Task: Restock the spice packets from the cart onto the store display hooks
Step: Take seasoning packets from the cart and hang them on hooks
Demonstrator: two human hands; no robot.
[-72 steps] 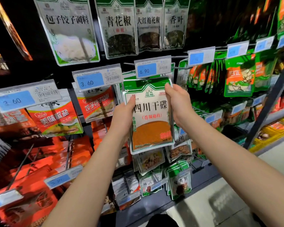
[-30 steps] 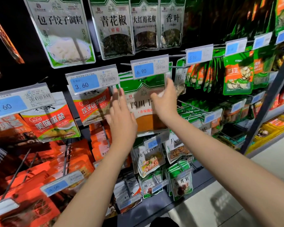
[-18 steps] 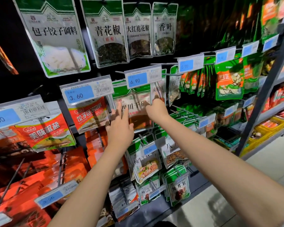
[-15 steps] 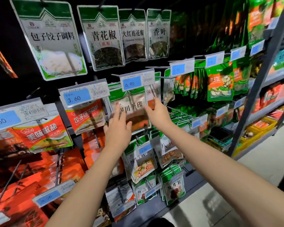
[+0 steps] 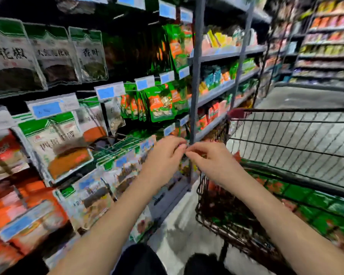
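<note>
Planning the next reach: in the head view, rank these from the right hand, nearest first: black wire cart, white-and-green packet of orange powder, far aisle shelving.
1. Black wire cart, just below the right hand.
2. White-and-green packet of orange powder, hanging at left.
3. Far aisle shelving, background right.

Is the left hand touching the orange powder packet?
Apart. Head view shows the left hand off to the right of the packet, with a clear gap between.
</note>
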